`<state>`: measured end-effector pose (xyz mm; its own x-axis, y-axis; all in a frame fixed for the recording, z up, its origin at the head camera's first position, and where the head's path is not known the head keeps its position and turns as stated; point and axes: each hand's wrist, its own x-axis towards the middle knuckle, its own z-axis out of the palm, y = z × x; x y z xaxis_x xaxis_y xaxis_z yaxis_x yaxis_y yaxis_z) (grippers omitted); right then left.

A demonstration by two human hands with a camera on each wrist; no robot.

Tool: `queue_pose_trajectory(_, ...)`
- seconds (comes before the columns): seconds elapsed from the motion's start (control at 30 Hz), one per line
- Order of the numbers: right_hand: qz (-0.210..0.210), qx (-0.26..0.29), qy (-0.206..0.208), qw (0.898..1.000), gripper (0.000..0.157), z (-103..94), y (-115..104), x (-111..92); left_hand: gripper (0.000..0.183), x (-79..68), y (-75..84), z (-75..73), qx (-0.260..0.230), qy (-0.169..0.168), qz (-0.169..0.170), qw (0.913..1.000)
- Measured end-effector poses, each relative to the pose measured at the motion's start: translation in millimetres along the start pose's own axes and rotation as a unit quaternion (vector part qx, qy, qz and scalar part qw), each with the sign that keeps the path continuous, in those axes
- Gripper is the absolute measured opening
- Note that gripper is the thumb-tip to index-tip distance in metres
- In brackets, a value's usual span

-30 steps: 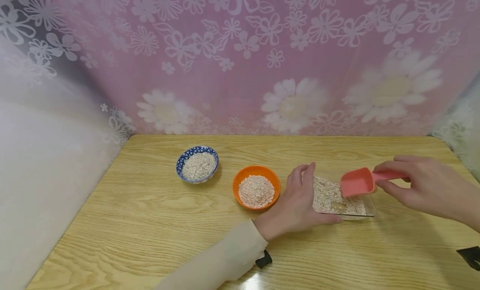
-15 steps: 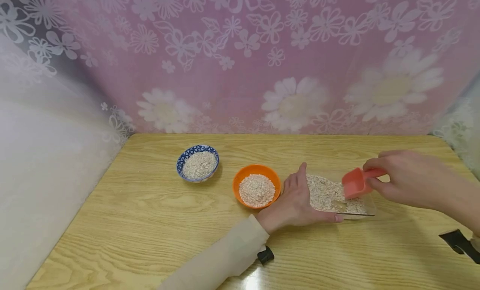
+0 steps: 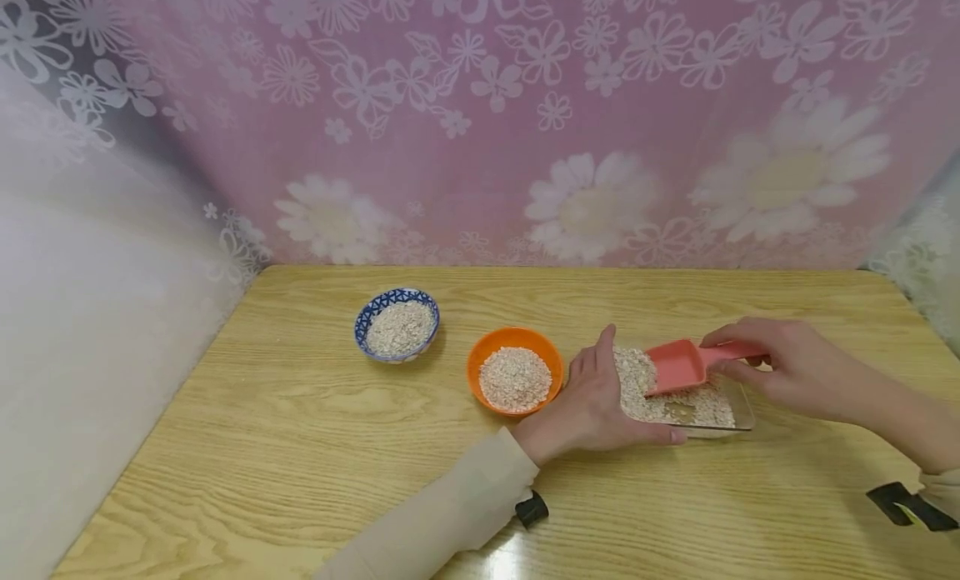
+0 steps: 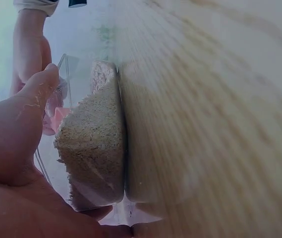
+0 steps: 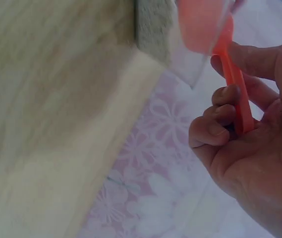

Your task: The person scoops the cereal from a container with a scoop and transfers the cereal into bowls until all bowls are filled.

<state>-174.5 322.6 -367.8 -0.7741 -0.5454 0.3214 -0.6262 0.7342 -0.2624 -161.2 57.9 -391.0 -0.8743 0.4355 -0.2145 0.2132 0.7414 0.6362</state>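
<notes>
My right hand (image 3: 795, 367) grips the handle of a pink plastic scoop (image 3: 677, 367), its bowl dipped into the oats (image 3: 633, 380) in a clear rectangular glass container (image 3: 741, 417). In the right wrist view, curled fingers and thumb hold the scoop's handle (image 5: 237, 91). My left hand (image 3: 588, 405) steadies the container's left end, thumb along the near wall and fingers round the end. From the left wrist, oats (image 4: 93, 144) show through the glass, piled higher toward this hand. A bare patch of container bottom shows near the front wall.
An orange bowl (image 3: 480, 347) of oat flakes stands just left of my left hand. Farther left and back is a blue-and-white patterned bowl (image 3: 365, 322), also holding oats. A pink floral curtain (image 3: 465, 188) hangs behind the wooden table (image 3: 300, 447).
My right hand has moved the scoop leftward through the oats, from the container's right part toward its middle. The left hand's fingers shifted slightly left, then stayed at the container's end.
</notes>
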Motion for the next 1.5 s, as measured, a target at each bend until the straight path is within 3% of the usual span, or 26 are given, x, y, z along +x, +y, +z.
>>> queue_pose_trajectory(0.23,-0.021,0.037,0.016,0.999,0.047,17.5,-8,-4,0.137,-0.4,0.2,0.6,-0.006,0.002,0.0,1.0)
queue_pose_trajectory(0.43,-0.032,0.01,0.045,0.998,0.048,28.6,-16,-11,0.137,-1.2,-0.3,0.7,-0.005,0.003,0.0,1.0)
queue_pose_trajectory(0.53,-0.016,0.001,0.05,0.999,0.044,29.8,-18,-14,0.137,-1.3,-0.7,0.5,-0.004,0.004,0.0,1.0)
queue_pose_trajectory(0.7,0.014,0.033,0.04,0.999,0.035,28.2,-19,-21,0.136,-1.6,-0.7,1.0,-0.006,0.0,0.001,1.0)
queue_pose_trajectory(1.17,0.086,0.077,0.024,0.993,0.033,21.9,-19,-30,0.135,-1.9,0.5,0.4,0.002,0.001,0.003,1.0)
queue_pose_trajectory(1.5,0.153,0.178,0.013,0.972,0.025,15.9,-12,-40,0.135,-1.3,0.2,0.1,0.0,0.002,0.007,1.0)
